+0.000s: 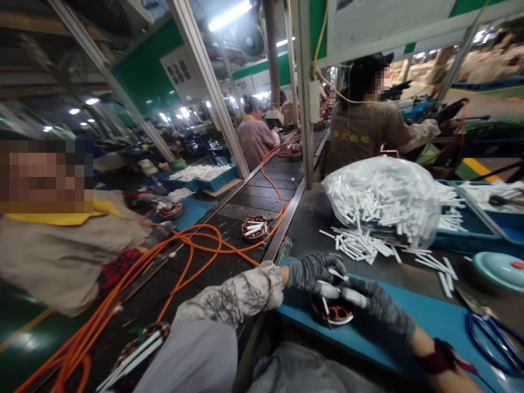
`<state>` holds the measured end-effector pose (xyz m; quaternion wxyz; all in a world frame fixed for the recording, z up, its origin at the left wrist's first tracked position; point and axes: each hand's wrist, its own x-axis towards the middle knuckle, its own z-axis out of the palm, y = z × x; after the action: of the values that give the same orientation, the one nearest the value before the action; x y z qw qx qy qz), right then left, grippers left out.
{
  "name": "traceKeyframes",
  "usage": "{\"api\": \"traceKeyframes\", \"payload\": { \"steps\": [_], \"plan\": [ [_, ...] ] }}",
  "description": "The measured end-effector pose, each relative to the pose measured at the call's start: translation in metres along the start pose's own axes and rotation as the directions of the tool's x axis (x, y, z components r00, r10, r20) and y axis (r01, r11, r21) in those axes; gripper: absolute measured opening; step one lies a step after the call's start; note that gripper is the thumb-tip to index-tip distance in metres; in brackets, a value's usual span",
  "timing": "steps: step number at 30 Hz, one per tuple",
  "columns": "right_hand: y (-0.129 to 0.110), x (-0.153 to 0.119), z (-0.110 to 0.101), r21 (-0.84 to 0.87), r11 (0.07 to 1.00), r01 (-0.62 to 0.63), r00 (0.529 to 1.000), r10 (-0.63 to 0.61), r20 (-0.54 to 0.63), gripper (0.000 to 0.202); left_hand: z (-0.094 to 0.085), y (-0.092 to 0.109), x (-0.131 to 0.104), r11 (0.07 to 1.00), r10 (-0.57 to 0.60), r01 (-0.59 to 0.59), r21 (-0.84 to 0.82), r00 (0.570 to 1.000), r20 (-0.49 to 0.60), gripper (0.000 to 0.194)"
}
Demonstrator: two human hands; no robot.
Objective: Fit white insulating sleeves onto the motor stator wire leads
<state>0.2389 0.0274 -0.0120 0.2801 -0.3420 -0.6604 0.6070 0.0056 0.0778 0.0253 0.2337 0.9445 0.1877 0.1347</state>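
Observation:
A round motor stator [339,315] with copper-coloured windings lies on the blue mat [393,327] before me. A thin white tube [326,307] stands up from its left side. My left hand [313,275], in a grey glove with white fingertips, reaches over the stator from the left with bent fingers. From the right, my right hand [374,303], gloved the same way, meets it above the windings. Fingers of both hands are pinched close together; what lies between them is too small and covered to make out.
Loose white tubes [360,244] lie behind my hands, beside a full clear bag [380,191]. Blue-handled scissors [491,341] and a pale blue lidded bowl [501,270] are at right. Orange hose [196,232] crosses the conveyor [241,199], which carries another stator [254,228]. Co-workers sit nearby.

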Motion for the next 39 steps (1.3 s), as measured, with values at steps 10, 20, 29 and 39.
{"api": "traceKeyframes", "payload": {
  "steps": [10,20,29,39],
  "plan": [
    [-0.006,-0.003,0.004,0.091,0.996,-0.003,0.998,0.009,-0.066,0.046,0.01,0.038,-0.004,0.944,-0.198,0.189,0.271,0.98,0.004,0.04],
    [-0.008,-0.001,-0.004,0.065,0.997,-0.04,0.999,0.04,0.005,0.039,0.0,0.03,-0.015,0.675,-0.314,0.216,-0.706,0.95,-0.01,0.048],
    [0.001,0.001,-0.003,0.129,0.992,-0.015,1.0,0.018,-0.02,0.042,0.001,0.023,0.0,0.2,-0.368,0.224,-0.954,0.919,0.139,0.041],
    [0.009,0.007,0.005,0.221,0.974,0.041,0.998,-0.029,-0.061,0.044,0.009,0.01,0.005,0.064,-0.372,0.235,-0.97,0.907,0.196,0.042]
  ]
}}
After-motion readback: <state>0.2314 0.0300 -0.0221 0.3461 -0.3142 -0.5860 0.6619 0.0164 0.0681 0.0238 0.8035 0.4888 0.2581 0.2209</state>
